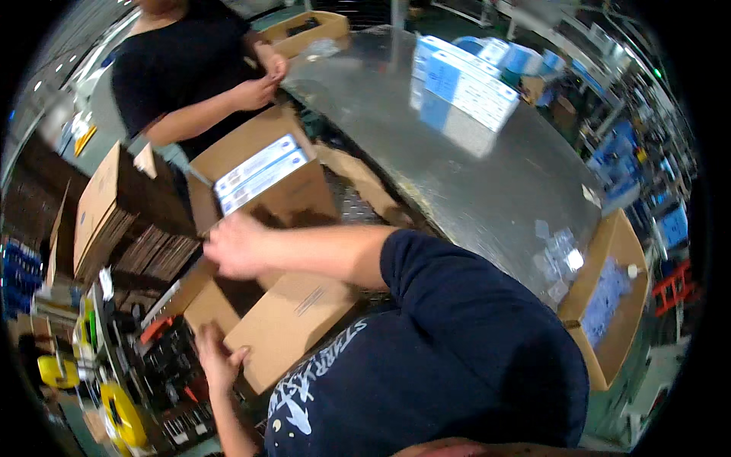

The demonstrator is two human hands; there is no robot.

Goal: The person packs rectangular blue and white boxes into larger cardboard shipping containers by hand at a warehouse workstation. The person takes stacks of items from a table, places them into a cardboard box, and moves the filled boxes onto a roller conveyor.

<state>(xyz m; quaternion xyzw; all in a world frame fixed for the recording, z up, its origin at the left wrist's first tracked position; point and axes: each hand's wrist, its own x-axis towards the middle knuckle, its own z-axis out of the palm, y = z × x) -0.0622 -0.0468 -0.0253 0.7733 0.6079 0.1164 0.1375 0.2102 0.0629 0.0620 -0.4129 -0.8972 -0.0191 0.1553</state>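
An open cardboard box (pixel 293 324) is close against my body, one broad flap folded out toward me. My left hand (pixel 219 359) grips the near left corner of this box, thumb over the flap and fingers along the side panel. Across the opening reaches my right arm. My right hand (pixel 237 245) is at the far edge of the same box, fingers curled down and slightly blurred; what they pinch there is hidden. Just beyond it stands a second open carton (pixel 301 194) holding white and blue packages (pixel 261 174).
Stacked flat cardboard (pixel 133 221) rises at the left. A metal table (pixel 365 95) carries white and blue boxes (pixel 472 87) and clear plastic pieces (pixel 560 255). At right sits a carton (pixel 624 305) with bluish contents. Across from me stands a co-worker (pixel 186 72), hands together.
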